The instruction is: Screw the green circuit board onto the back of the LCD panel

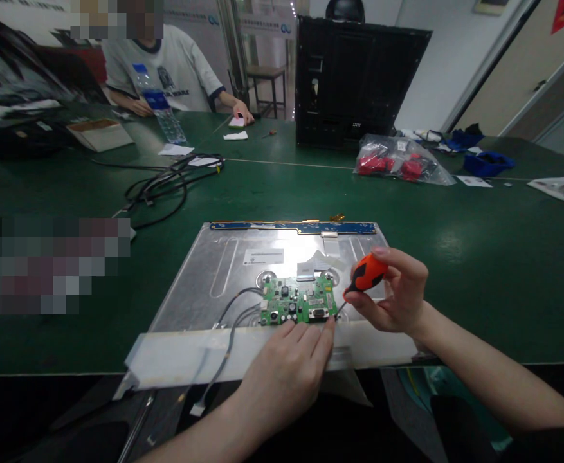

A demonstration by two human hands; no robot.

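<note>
My right hand (402, 292) grips the orange and black handle of a screwdriver (368, 273) between thumb and fingers. The shaft slants down to the front right corner of a green circuit board (296, 299). My left hand (294, 360) lies at the board's front edge, its index finger stretched to that same corner near the screwdriver's tip. Whether a screw sits under the tip is too small to tell. The board rests on the metal back of a display panel (224, 270). Grey and black cables (236, 331) run from its left side, and a flat ribbon cable (305, 270) meets its far edge.
A blue board strip (272, 227) runs along the panel's far edge. Beyond lie coiled black cables (166, 180), a water bottle (161, 106), a bag with red parts (397, 164) and an upright black monitor housing (359, 83). Another person (166, 64) sits across the green table (479, 276).
</note>
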